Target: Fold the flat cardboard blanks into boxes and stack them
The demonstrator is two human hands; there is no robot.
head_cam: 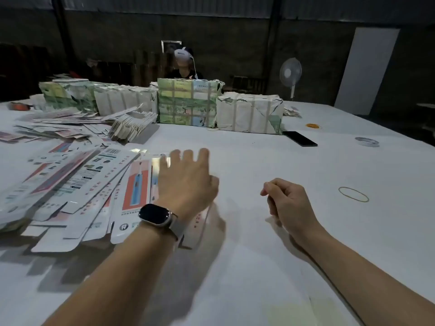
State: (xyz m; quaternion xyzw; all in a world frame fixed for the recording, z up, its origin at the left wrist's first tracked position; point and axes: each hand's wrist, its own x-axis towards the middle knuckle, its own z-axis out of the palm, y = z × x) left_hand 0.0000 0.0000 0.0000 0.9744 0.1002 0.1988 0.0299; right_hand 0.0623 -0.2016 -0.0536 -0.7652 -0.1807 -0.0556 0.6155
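Observation:
A loose fan of flat printed cardboard blanks (77,191) lies on the white table (259,255) at the left. My left hand (188,182), a watch on its wrist, reaches over the rightmost blank (138,184) with fingers spread and fairly straight; its thumb is tucked at the right. Whether it touches the blank is unclear. My right hand (287,198) hovers over bare table to the right, fingers loosely curled, holding nothing. A leaning row of folded blanks (134,124) stands further back.
Wrapped paper bundles (188,102) line the far side, with a seated person behind them. A black phone (300,138), a tape roll (367,141), an orange disc (313,125) and a rubber band (353,194) lie at the right. A fan (290,74) stands beyond.

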